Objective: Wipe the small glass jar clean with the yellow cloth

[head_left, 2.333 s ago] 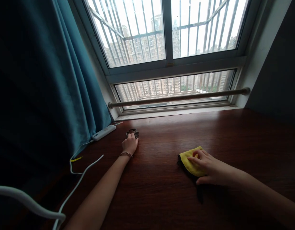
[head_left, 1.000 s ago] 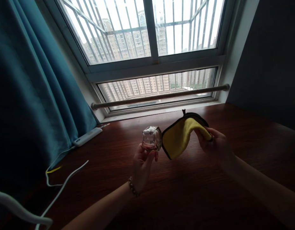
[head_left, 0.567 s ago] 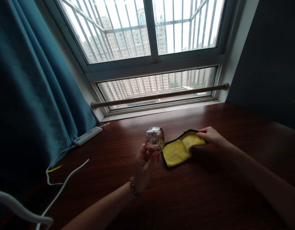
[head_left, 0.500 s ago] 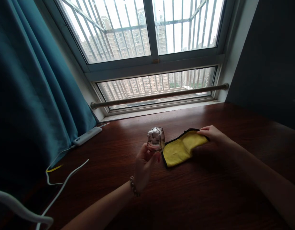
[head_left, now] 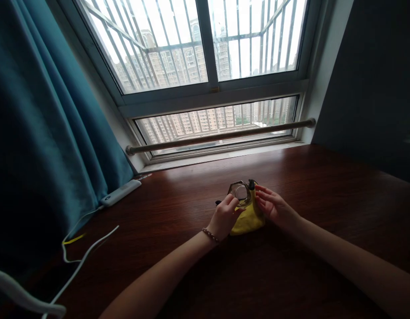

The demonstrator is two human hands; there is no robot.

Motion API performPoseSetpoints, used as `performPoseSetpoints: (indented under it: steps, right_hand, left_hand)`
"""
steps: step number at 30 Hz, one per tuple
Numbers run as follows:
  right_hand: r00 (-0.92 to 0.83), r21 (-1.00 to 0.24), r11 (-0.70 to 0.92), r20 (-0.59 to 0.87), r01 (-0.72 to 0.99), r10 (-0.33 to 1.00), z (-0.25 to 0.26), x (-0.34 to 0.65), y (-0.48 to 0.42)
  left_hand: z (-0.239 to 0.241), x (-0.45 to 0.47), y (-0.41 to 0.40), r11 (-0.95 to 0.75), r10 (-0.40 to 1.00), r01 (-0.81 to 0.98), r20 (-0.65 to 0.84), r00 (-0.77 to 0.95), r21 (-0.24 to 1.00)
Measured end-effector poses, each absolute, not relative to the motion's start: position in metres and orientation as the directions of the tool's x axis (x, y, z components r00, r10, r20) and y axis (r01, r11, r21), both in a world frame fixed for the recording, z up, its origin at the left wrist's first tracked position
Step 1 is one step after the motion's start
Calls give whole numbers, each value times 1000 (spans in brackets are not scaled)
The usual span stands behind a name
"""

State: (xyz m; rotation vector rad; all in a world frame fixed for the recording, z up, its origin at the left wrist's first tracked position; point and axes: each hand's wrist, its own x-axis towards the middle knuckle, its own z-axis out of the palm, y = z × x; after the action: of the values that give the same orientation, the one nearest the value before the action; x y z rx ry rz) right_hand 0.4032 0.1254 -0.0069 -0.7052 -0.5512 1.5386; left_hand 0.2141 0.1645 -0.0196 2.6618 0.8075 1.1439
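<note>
1. The small clear faceted glass cup (head_left: 240, 193) sits on the yellow microfibre cloth with black edging (head_left: 249, 218), in the middle of the dark reddish-brown wooden desk (head_left: 324, 186), its round mouth tilted toward the camera; its angular sides catch the window light.
2. The left hand (head_left: 224, 218), a beaded bracelet on its wrist, has its fingers closed on the near left side of the glass cup, clamped on it.
3. The right hand (head_left: 274, 206) presses the bunched cloth against the cup's right side, fingers spread and lying flat on the fabric; whether they pinch it cannot be told.
4. Half a second ago the cup was lifted clear above the desk in the left hand and the cloth lay stretched flat to its right; now the cloth is gathered under and around the cup, and both hands have drawn together.
5. Materials, left to right: a heavy teal curtain (head_left: 41, 133) in soft folds, a thin white cable (head_left: 91, 250) snaking over the glossy grained wood, a flat white plastic device (head_left: 121, 192), then a round wooden rail (head_left: 221, 135) before the metal-framed barred window (head_left: 211, 53).
</note>
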Motion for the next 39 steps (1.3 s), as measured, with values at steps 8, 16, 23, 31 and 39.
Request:
performPoseSetpoints:
  steps: [8,16,23,31,39]
  right_hand:
    - [52,-973,5,-8,-232,999,-31,392,120]
    - [200,-979,193,203,67,958,-33,399,115]
    - [24,-938,338,340,79,940,-24,399,112]
    - [88,-851,256,330,459,940,-34,400,118]
    - [113,-827,285,382,485,917,-32,400,117]
  left_hand:
    - [-30,203,160,-874,331,481,637,696,-70]
    - [-35,208,160,-808,343,571,672,656,-145]
    - [-29,209,158,-827,316,539,661,681,-160]
    - [-25,210,146,-819,11,398,684,729,-412]
    - [-20,211,149,-889,121,398,720,683,-228]
